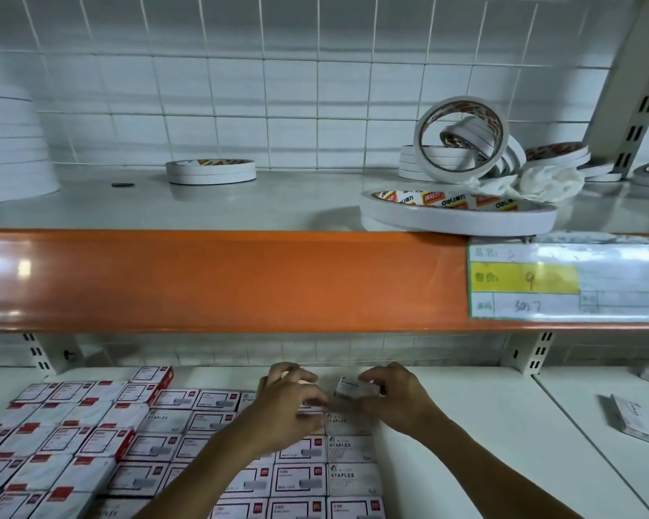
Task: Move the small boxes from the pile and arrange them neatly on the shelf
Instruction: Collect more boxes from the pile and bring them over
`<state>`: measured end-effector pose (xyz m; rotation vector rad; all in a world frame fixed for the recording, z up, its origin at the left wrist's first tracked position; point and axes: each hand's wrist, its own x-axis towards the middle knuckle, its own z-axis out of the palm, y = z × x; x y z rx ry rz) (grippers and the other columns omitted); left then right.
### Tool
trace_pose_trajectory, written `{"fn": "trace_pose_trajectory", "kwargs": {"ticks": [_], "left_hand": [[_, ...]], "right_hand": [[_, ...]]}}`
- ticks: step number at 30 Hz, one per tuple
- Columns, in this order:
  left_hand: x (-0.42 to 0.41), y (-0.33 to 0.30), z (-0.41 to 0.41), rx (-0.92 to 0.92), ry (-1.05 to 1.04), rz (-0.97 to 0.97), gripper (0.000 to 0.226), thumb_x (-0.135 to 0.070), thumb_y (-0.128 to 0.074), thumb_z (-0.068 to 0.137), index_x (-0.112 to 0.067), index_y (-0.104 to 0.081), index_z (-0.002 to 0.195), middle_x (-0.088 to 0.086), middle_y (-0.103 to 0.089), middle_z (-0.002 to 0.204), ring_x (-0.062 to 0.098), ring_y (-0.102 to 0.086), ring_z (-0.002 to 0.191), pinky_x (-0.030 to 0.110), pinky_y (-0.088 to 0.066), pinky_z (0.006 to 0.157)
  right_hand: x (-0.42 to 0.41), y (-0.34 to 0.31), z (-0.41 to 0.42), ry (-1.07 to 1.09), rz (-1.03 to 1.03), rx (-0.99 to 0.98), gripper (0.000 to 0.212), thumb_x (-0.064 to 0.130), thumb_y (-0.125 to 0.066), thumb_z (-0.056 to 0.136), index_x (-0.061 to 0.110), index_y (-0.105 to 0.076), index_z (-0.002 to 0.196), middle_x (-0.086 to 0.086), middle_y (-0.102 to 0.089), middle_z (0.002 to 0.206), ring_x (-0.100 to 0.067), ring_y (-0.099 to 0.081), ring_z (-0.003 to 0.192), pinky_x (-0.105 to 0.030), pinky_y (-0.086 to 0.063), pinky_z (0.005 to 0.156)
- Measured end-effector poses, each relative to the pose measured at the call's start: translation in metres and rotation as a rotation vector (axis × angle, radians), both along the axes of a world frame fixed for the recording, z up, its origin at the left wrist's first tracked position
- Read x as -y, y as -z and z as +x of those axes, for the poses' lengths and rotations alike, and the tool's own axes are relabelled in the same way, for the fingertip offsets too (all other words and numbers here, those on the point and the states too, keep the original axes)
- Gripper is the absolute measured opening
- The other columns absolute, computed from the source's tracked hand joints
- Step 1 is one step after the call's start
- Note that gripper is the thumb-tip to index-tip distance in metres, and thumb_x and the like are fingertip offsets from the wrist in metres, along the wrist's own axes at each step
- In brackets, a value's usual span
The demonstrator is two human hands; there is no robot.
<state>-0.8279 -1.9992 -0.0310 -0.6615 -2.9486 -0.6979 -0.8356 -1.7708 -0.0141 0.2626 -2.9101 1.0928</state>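
Note:
On the lower white shelf (465, 425) lie several small white-and-red staple boxes (300, 479) in flat rows, filling its left and middle. My right hand (394, 398) pinches one small staple box (356, 387) by its top, tilted, just above the back right end of the rows. My left hand (289, 402) rests with bent fingers on the boxes right beside it; whether it grips one is hidden. A taller stack of boxes (152, 376) stands at the back left.
The orange front rail (222, 280) of the upper shelf hangs close above my hands, with a price label (562, 280) at right. Tape rolls (458, 211) lie on the upper shelf. A loose box (630, 417) lies on the adjoining shelf at right.

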Motion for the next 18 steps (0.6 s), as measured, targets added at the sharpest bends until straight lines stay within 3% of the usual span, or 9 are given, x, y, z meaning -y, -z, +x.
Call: {"fn": "trace_pose_trajectory", "kwargs": {"ticks": [2,8,18], "left_hand": [[0.009,-0.006,0.001,-0.048,-0.026,0.031,0.018,-0.044,-0.060,0.093,-0.040,-0.066,0.109,-0.021,-0.043,0.134,0.004,-0.020,0.134,0.034,-0.024,0.109],[0.024,-0.012,0.010,-0.083,-0.064,0.044,0.014,-0.039,-0.057,0.096,-0.040,-0.064,0.108,-0.021,-0.042,0.134,0.002,-0.019,0.133,0.030,-0.022,0.110],[0.026,-0.006,0.013,-0.121,-0.093,-0.016,0.020,-0.029,-0.052,0.098,-0.039,-0.064,0.110,-0.020,-0.042,0.135,0.004,-0.020,0.134,0.029,-0.021,0.111]], "right_hand": [[0.002,-0.003,-0.003,-0.027,0.015,0.058,0.033,0.032,-0.077,0.079,0.011,-0.073,0.104,0.008,-0.062,0.086,-0.011,-0.060,0.081,-0.019,-0.047,0.065],[0.012,-0.005,-0.015,-0.088,0.071,0.260,0.047,0.019,-0.070,0.078,0.024,-0.066,0.124,0.008,-0.057,0.112,-0.008,-0.053,0.103,-0.011,-0.041,0.064],[0.017,0.001,-0.011,-0.116,0.073,0.213,0.037,0.021,-0.054,0.091,0.022,-0.065,0.127,0.005,-0.063,0.126,-0.005,-0.055,0.103,-0.007,-0.039,0.073]]}}
